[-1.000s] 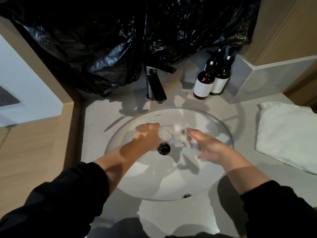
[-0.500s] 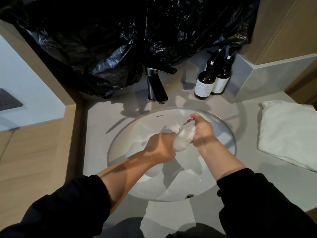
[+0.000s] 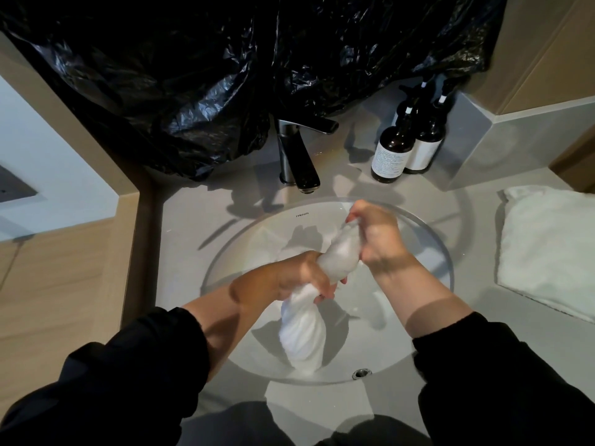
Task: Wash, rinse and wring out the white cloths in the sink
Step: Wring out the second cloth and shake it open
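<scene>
Grip state: my left hand (image 3: 301, 276) is clamped around the middle of the twisted white cloth (image 3: 304, 333), and my right hand (image 3: 378, 241) is clamped around its upper end. The cloth slants over the sink (image 3: 428, 320), its loose end hanging below my left hand. At the far edge of the table (image 3: 186, 226) stand a faucet (image 3: 297, 156) and two brown bottles (image 3: 391, 154). A folded white towel (image 3: 547, 252) lies at the right edge.

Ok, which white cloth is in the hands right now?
The twisted cloth over the sink, gripped by the left hand low and the right hand high. The other cloth lies folded on the counter at right, untouched.
</scene>
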Available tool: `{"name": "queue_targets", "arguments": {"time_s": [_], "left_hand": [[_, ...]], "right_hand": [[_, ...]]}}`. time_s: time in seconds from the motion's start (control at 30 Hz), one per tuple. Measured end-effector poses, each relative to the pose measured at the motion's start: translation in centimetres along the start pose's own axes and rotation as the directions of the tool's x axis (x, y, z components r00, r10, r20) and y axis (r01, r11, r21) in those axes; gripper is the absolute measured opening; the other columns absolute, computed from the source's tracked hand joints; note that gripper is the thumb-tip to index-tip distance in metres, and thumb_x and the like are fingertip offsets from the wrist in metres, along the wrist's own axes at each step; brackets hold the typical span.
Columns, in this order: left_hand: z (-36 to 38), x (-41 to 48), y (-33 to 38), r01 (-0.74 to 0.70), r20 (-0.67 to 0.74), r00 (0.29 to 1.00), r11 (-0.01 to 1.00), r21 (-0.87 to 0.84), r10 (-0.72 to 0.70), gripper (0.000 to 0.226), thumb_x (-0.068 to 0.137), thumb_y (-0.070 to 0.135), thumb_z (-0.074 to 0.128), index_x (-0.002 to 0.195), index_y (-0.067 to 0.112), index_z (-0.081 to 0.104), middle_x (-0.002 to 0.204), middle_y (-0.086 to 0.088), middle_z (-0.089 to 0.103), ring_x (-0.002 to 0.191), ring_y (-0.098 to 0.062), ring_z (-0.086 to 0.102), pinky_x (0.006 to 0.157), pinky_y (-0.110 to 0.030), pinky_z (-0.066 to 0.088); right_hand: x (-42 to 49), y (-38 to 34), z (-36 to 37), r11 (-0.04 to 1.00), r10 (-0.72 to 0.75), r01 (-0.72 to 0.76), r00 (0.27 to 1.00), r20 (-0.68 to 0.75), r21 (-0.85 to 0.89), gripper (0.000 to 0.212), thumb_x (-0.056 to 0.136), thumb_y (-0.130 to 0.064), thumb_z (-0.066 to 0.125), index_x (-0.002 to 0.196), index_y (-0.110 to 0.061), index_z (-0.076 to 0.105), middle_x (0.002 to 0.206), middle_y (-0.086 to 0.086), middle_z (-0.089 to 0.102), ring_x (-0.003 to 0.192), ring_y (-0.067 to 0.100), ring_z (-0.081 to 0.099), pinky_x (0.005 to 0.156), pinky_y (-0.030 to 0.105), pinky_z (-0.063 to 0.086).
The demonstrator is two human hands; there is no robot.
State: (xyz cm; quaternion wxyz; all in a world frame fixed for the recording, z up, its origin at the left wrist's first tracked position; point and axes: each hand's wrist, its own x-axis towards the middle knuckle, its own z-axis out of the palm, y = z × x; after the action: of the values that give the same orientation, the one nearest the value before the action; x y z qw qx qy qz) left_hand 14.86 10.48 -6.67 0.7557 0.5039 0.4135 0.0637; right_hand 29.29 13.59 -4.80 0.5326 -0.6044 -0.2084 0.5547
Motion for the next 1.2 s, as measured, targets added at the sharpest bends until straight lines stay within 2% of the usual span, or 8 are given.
{"name": "queue_targets", "arguments": {"time_s": [0.17, 0.33, 0.43, 0.57, 0.73, 0.93, 1.07, 1.2], "left_hand": [[-0.4, -0.1, -0.5, 0.064, -0.102, 0.993, 0.993, 0.103, -0.054, 0.027, 0.057, 0.005, 0.065, 0.083, 0.009, 0.062, 0.080, -0.014, 0.054, 0.057, -0.018, 0.054, 0.060, -0.025, 0.043], [-0.2, -0.4, -0.2, 0.069, -0.346, 0.938, 0.981, 0.183, -0.001, 0.046, 0.062, 0.015, 0.081, 0.106, 0.011, 0.066, 0.094, -0.012, 0.071, 0.084, -0.026, 0.067, 0.079, -0.034, 0.053], [0.1, -1.3, 2.0, 0.007, -0.387, 0.919, 0.979, 0.203, 0.074, 0.042, 0.075, 0.012, 0.079, 0.112, 0.020, 0.061, 0.101, -0.007, 0.068, 0.090, -0.023, 0.066, 0.085, -0.035, 0.054], [2.3, -2.2, 6.7, -0.172, -0.268, 0.933, 0.950, 0.259, 0.241, 0.039, 0.077, 0.019, 0.076, 0.114, 0.020, 0.061, 0.101, -0.010, 0.068, 0.089, -0.020, 0.066, 0.082, -0.033, 0.055], [8.0, -2.0, 14.5, -0.308, -0.133, 0.926, 0.910, 0.278, 0.354, 0.040, 0.082, 0.035, 0.067, 0.119, 0.023, 0.059, 0.098, 0.004, 0.070, 0.084, -0.009, 0.066, 0.070, -0.022, 0.050], [17.5, 1.0, 22.1, -0.437, 0.070, 0.891, 0.805, 0.401, 0.448, 0.031, 0.083, 0.020, 0.073, 0.112, 0.018, 0.063, 0.096, -0.003, 0.067, 0.080, -0.015, 0.063, 0.071, -0.031, 0.054], [24.5, 2.8, 25.3, -0.576, 0.218, 0.808, 0.656, 0.487, 0.547, 0.036, 0.077, 0.014, 0.078, 0.109, 0.018, 0.062, 0.101, 0.000, 0.065, 0.091, -0.016, 0.062, 0.078, -0.026, 0.053], [31.1, 3.9, 27.0, -0.695, 0.338, 0.707, 0.522, 0.495, 0.621, 0.043, 0.076, 0.016, 0.078, 0.113, 0.023, 0.059, 0.104, 0.005, 0.063, 0.093, -0.011, 0.061, 0.070, -0.020, 0.048]], "right_hand": [[0.8, 1.1, -0.2, 0.993, 0.118, -0.115, 0.988, 0.105, -0.034, 0.032, 0.079, -0.007, 0.055, 0.050, -0.012, 0.044, 0.044, 0.000, 0.039, 0.051, 0.020, 0.037, 0.051, 0.023, 0.030], [1.3, -0.1, -2.3, 0.977, 0.209, -0.180, 0.921, 0.329, -0.114, 0.033, 0.095, -0.044, 0.047, 0.076, -0.020, 0.059, 0.066, 0.001, 0.058, 0.066, 0.018, 0.058, 0.061, 0.026, 0.043], [0.5, -2.7, -4.3, 0.979, 0.171, -0.201, 0.877, 0.449, 0.018, 0.041, 0.100, -0.033, 0.037, 0.076, -0.015, 0.065, 0.060, 0.001, 0.061, 0.065, 0.015, 0.059, 0.066, 0.030, 0.045], [-1.2, -6.8, -7.3, 0.995, 0.022, 0.028, 0.885, 0.464, -0.101, 0.007, 0.095, -0.012, 0.053, 0.089, -0.012, 0.057, 0.065, 0.001, 0.057, 0.064, 0.014, 0.056, 0.069, 0.034, 0.050], [-6.0, -14.8, -12.9, 0.931, -0.255, 0.317, 0.919, 0.299, -0.180, 0.009, 0.094, -0.023, 0.058, 0.093, -0.014, 0.058, 0.072, 0.000, 0.056, 0.060, 0.009, 0.057, 0.053, 0.025, 0.050], [-14.0, -23.0, -22.2, 0.900, -0.425, 0.419, 0.904, -0.033, -0.125, 0.021, 0.093, -0.030, 0.059, 0.090, -0.010, 0.064, 0.084, 0.008, 0.065, 0.079, 0.022, 0.060, 0.069, 0.033, 0.051], [-19.7, -26.2, -28.4, 0.757, -0.606, 0.466, 0.762, -0.227, -0.458, 0.035, 0.094, -0.033, 0.058, 0.084, 0.000, 0.064, 0.082, 0.014, 0.061, 0.079, 0.025, 0.053, 0.068, 0.031, 0.043], [-25.5, -27.6, -32.1, 0.501, -0.807, 0.279, 0.492, -0.325, -0.819, 0.036, 0.091, -0.037, 0.061, 0.074, -0.006, 0.071, 0.071, 0.009, 0.066, 0.063, 0.015, 0.057, 0.052, 0.017, 0.044]]}}
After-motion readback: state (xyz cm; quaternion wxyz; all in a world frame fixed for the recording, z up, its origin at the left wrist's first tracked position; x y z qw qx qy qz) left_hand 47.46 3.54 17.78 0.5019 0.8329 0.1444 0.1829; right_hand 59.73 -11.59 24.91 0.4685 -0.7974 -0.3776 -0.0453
